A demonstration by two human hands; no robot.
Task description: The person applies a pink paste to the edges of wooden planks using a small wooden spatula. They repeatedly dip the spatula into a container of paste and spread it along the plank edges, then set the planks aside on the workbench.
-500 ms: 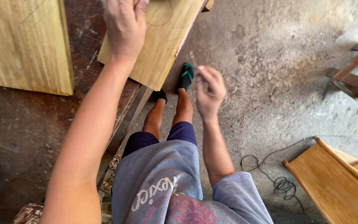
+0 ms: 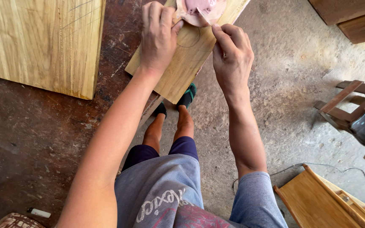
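Sandpaper, a worn pinkish sheet, is now seen in the head view at the top end of the narrow plank, which juts off the dark bench; half a second ago it was not visible. The right hand, hanging free then, has been raised and its fingers pinch the sheet's edge. The left hand is kept on the plank, fingers curled loosely at the sheet's other side, so work on the wood appears to be beginning.

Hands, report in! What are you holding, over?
Left hand flat on wooden board. Right hand pinching pink sheet at board's top. Nothing between them.

pink disc cut off at top, plank partly under hands
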